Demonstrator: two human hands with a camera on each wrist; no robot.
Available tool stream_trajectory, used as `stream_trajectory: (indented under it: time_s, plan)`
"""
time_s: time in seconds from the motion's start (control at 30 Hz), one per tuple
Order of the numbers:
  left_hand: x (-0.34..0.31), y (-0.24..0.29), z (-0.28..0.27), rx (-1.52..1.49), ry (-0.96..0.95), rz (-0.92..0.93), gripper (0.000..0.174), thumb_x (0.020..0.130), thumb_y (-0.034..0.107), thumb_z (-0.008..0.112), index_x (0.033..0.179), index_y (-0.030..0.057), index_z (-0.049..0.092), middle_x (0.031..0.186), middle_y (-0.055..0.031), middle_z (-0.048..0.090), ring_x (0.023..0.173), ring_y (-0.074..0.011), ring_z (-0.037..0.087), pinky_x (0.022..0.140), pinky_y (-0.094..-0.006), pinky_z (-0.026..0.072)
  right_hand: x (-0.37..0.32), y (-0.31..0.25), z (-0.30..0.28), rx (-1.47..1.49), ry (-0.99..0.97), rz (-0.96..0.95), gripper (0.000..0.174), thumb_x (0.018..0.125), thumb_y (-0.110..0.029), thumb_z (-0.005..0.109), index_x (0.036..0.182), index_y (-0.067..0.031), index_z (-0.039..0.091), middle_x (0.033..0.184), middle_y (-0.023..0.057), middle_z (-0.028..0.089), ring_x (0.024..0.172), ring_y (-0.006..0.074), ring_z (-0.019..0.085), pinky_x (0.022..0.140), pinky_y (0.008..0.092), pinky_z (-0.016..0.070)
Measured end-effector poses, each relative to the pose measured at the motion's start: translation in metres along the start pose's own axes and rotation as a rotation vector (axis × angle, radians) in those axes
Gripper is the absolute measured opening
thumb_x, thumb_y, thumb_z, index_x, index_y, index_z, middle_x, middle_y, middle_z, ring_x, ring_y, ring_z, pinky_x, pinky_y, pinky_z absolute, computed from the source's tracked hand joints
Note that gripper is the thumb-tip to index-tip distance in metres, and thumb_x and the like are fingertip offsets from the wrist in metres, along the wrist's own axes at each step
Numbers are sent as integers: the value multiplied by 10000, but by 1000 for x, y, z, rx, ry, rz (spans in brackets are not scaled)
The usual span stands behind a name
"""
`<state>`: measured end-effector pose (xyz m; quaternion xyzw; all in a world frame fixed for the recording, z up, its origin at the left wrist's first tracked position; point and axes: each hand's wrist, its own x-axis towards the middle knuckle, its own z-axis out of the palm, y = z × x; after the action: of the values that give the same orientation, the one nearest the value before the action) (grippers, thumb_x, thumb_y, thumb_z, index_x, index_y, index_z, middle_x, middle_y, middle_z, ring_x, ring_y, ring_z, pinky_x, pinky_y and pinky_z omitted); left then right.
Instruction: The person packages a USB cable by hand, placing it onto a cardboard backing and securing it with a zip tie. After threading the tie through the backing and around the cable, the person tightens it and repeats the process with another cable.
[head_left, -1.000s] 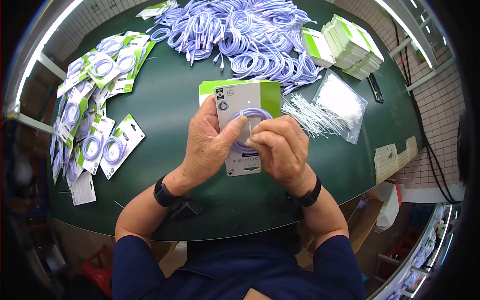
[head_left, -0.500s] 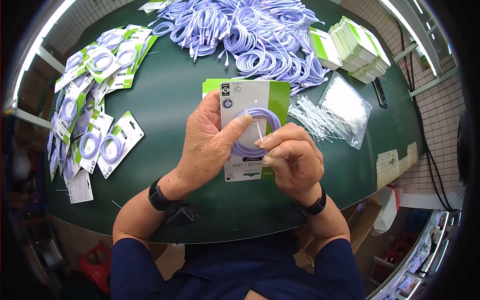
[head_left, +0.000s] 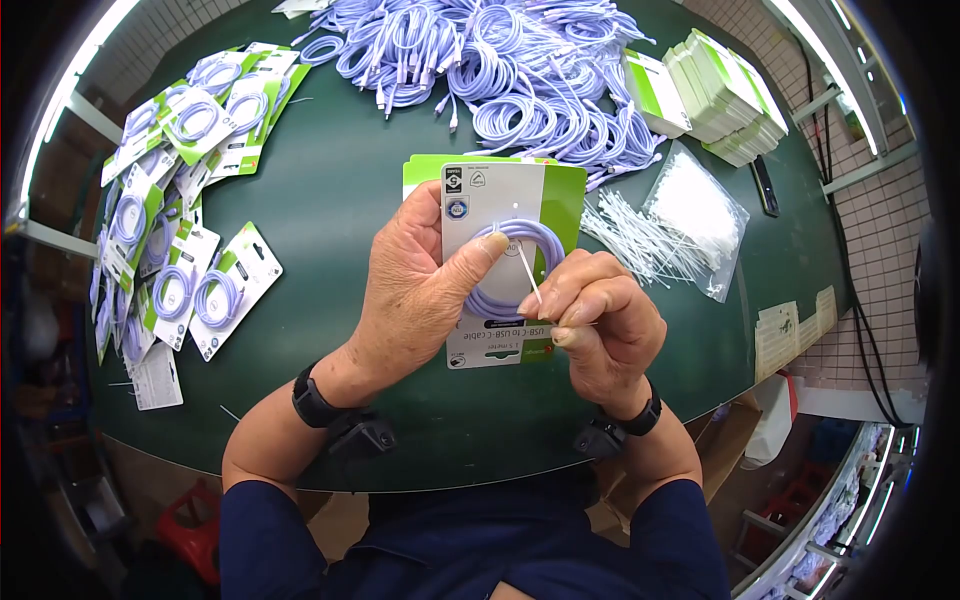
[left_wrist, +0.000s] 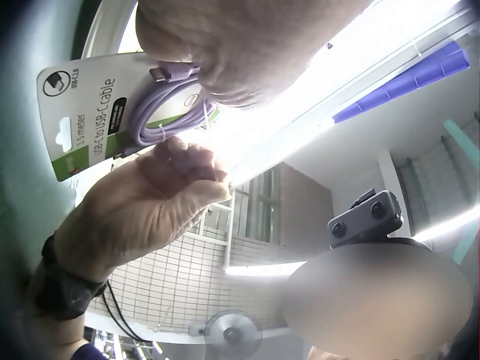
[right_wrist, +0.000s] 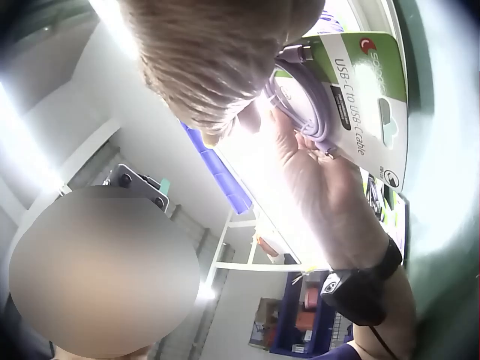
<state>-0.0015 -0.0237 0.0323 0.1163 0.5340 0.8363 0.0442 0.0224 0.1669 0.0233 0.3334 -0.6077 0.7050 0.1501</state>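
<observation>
White zip tie slants off the coiled lavender USB-C cable on the printed backing card – runs toward the card's hang-hole end, into the pinch of the right hand, the nearer one. Left hand clamps card, thumb on coil. Held: one tie, one coil. Beyond card: cable heap, uncountable; right of card: one clear bag.

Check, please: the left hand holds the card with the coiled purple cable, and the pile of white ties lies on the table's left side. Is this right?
Not quite: the head view shows the pile of white ties on the right side of the table. The left hand does hold the card.
</observation>
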Motion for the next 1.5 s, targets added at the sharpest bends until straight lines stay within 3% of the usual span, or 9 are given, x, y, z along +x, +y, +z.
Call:
stream_trajectory:
  time_s: [0.33,0.47,0.57,0.87,1.0,1.07,1.23,1.33,1.5]
  plan:
    - [-2,-7,4,16,19,-21,336,1005,0,646,1318,-52,538,1248,-127,684,1122,-150,670,987,-309,552,-2,0,1,-300,-101,-73,123,1000,-68,703,999,-44,582,1046,163,731,936,263,724,810,387,606]
    - [-4,-10,5,21,13,3,328,1006,0,643,1314,-50,542,1238,-126,688,1117,-148,669,980,-310,552,-7,1,14,-145,75,-27,144,978,-30,725,1018,-27,587,1080,187,756,971,284,745,844,391,608]
    - [-4,-12,5,12,14,9,321,1008,0,641,1309,-50,545,1231,-126,690,1114,-146,667,978,-312,553,3,-3,6,-525,-73,-139,176,927,36,755,1039,-7,626,1076,183,759,960,280,753,846,372,608]
    - [-5,-15,5,86,3,51,281,1022,12,642,1284,-47,557,1213,-129,695,1095,-138,665,952,-309,565,11,8,-8,-696,-117,-310,299,842,77,815,1120,1,734,1060,152,755,854,250,746,739,314,600]
    - [-8,-17,9,49,-24,1,269,1026,17,641,1273,-50,559,1211,-131,696,1091,-132,665,935,-305,571,4,4,-6,-691,-68,-232,328,842,81,815,1150,5,732,1028,129,756,806,198,727,705,291,586]
    - [-10,-22,11,43,-27,-25,274,1025,16,639,1278,-51,557,1215,-135,695,1091,-136,669,936,-307,574,1,0,1,-625,155,63,293,869,74,797,1146,5,732,985,117,761,780,143,706,696,272,572]
    - [-13,-31,15,-55,-7,-112,299,1022,12,633,1301,-55,547,1244,-151,692,1104,-163,687,950,-316,585,5,7,5,-305,351,119,249,898,46,788,1138,7,734,964,97,767,762,102,689,700,251,559]
    - [-15,-33,16,-122,19,-160,315,1020,11,630,1314,-58,540,1264,-161,689,1116,-180,693,963,-325,588,10,4,-4,-695,102,28,202,908,31,781,1103,9,734,969,97,771,765,106,688,694,251,552]
    - [-13,-32,14,-153,39,-167,333,1019,7,624,1331,-64,531,1293,-172,681,1143,-196,693,985,-337,585,14,13,-13,-752,23,-111,185,890,32,786,1068,8,742,964,103,769,766,147,693,695,269,552]
